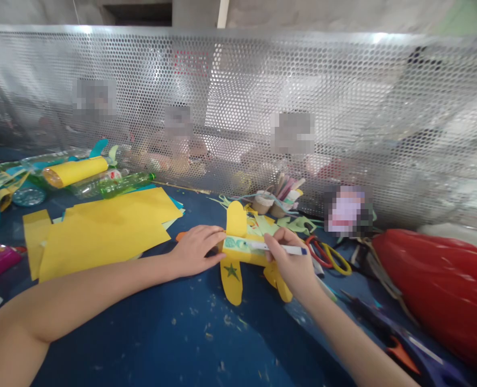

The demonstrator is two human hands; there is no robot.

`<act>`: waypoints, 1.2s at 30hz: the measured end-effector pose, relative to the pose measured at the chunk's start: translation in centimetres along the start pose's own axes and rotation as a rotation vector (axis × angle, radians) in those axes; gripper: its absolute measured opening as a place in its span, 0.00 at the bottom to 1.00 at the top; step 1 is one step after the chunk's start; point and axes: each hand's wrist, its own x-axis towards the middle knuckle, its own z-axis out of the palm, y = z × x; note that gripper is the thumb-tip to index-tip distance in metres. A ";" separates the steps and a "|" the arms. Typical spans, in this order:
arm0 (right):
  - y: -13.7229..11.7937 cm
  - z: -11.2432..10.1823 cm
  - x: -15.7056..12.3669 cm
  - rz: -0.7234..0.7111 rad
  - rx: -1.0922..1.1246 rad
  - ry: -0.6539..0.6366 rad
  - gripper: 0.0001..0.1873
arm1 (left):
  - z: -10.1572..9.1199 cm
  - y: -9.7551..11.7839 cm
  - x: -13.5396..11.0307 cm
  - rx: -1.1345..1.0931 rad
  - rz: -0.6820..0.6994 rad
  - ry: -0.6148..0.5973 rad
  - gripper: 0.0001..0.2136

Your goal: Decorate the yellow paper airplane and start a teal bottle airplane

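A yellow paper toy airplane (231, 290) lies on the blue table in front of me, a dark green star on its near wing. My left hand (200, 248) grips its left end between thumb and fingers. A white marker pen (276, 248) with a dark blue end is pinched in my right hand (290, 258). The pen's tip meets a pale patch with green scribbles (235, 244) on the airplane's body. Part of the body and the tail is hidden behind my right hand.
Yellow paper sheets (109, 228) lie left, plastic bottles (128, 184) behind them. Scissors with red and yellow handles (335, 259), cups of sticks (279, 204) and a red bag (435, 285) stand right. A perforated metal screen (238, 80) runs along the back, people behind it.
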 end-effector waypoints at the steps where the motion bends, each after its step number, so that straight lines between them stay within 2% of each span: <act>1: 0.0 0.0 0.0 0.001 -0.004 0.000 0.15 | 0.0 0.0 0.0 0.000 0.002 0.002 0.17; 28: 0.3 0.3 -0.1 0.019 0.018 -0.078 0.17 | 0.0 0.0 0.0 0.003 0.006 0.009 0.16; 36: 0.1 0.3 0.0 0.028 0.026 -0.067 0.16 | 0.0 0.0 0.1 0.005 0.003 0.001 0.16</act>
